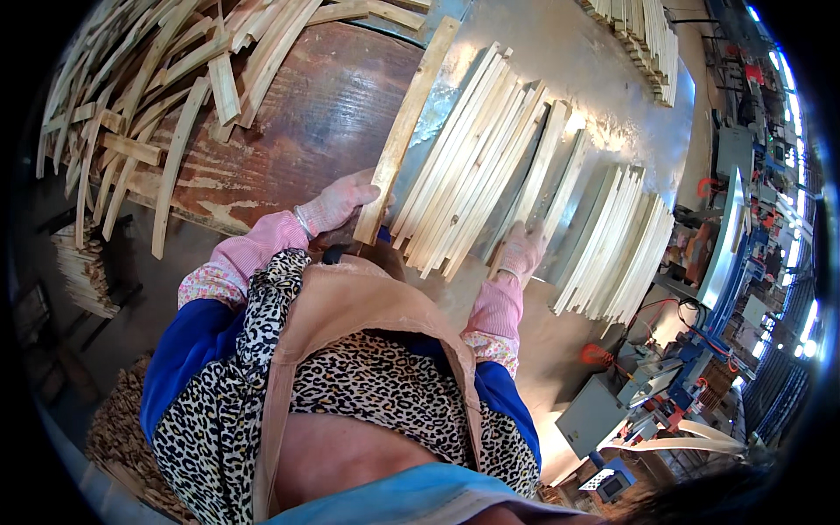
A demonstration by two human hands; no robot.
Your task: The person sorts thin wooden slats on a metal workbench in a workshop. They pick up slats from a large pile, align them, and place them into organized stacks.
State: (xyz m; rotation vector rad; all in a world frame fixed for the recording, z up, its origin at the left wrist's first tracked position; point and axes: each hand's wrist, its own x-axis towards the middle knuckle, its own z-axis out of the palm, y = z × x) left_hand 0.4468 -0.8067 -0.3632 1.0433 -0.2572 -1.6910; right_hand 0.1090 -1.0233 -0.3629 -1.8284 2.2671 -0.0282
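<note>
My left hand point(343, 201), in a pale glove, is closed on the near end of a long wooden slat point(409, 127). That slat lies slanted along the seam between the brown board and the metal tabletop. To the right of it, a row of pale slats point(472, 162) lies side by side on the metal. My right hand point(522, 250), gloved too, has its fingers round the near end of another wooden slat point(541, 166); part of the grip is hidden. Just right of that hand lies a separate single slat point(567, 179).
A loose heap of slats point(166, 74) covers the far left of the brown board point(324, 105), some overhanging its edge. Another row of slats point(612, 245) lies at the right of the metal tabletop point(560, 52). A stacked pile point(643, 44) stands at the far right. Machines point(595, 416) stand beyond.
</note>
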